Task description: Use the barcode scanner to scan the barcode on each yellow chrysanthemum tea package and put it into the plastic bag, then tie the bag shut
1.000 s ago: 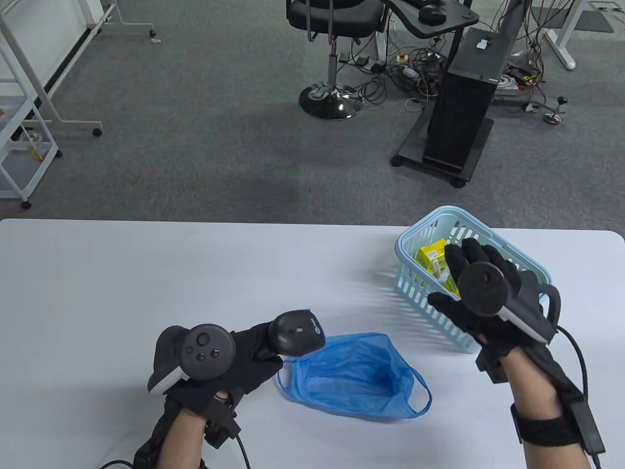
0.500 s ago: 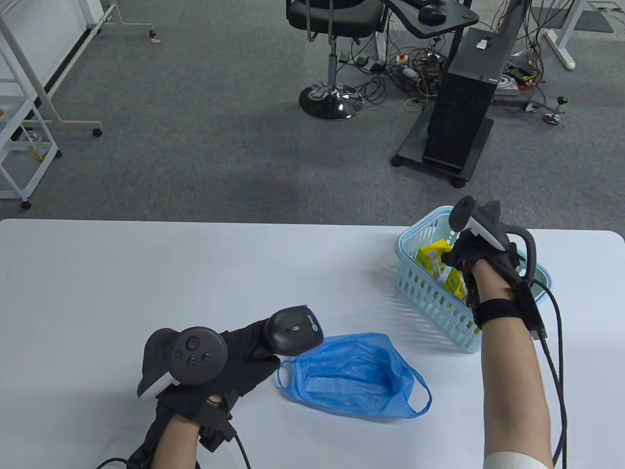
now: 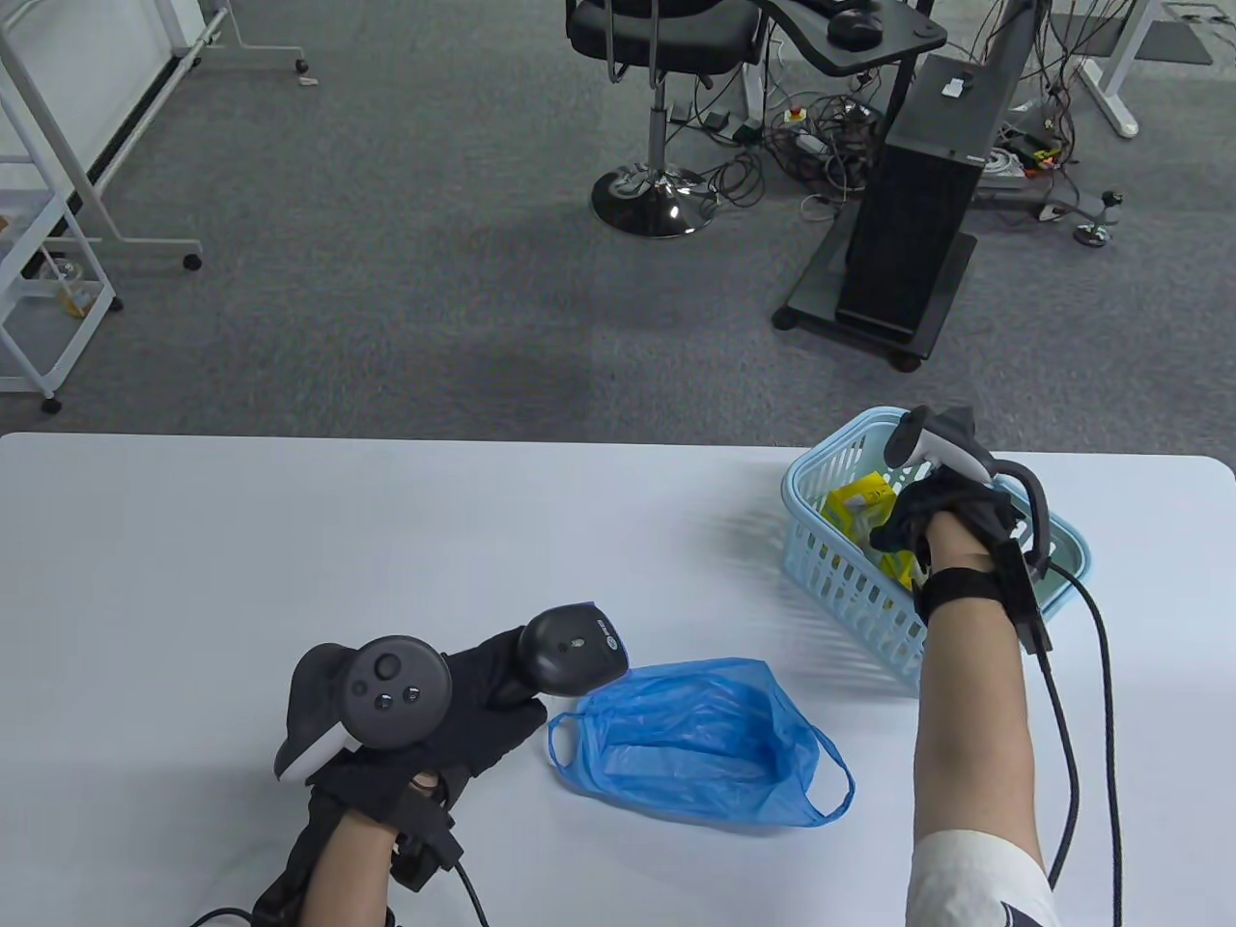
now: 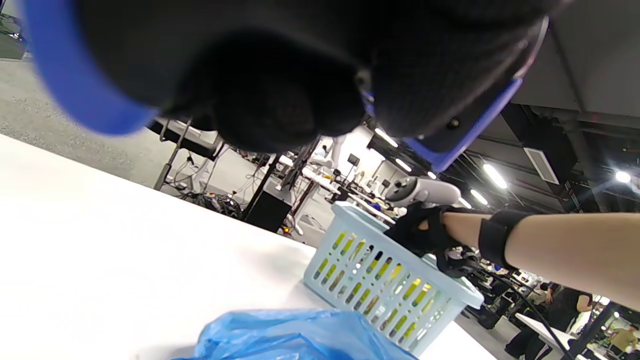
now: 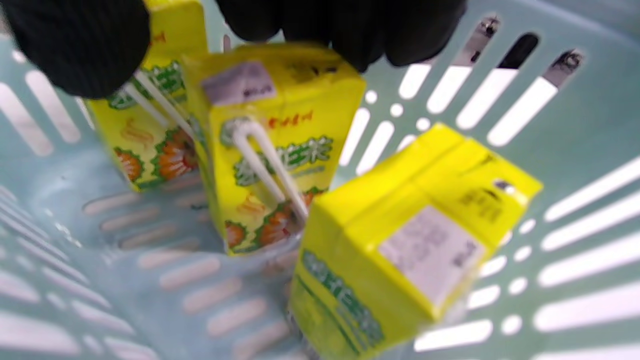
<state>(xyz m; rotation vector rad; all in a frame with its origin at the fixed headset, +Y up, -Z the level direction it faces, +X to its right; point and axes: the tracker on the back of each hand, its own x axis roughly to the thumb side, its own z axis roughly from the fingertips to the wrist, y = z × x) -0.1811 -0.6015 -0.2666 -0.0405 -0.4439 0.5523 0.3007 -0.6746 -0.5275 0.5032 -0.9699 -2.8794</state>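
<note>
Reaching down into the light-blue basket, the right hand closed thumb and fingers on the middle tea package, with two more packages beside it. The left hand gripped the barcode scanner just beside the blue plastic bag, lying open on the counter.

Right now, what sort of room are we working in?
Probably a lab or office workspace: a grey carpet, an office chair, a black PC tower with tangled cables, and more lit workstations in the left wrist view.
</note>
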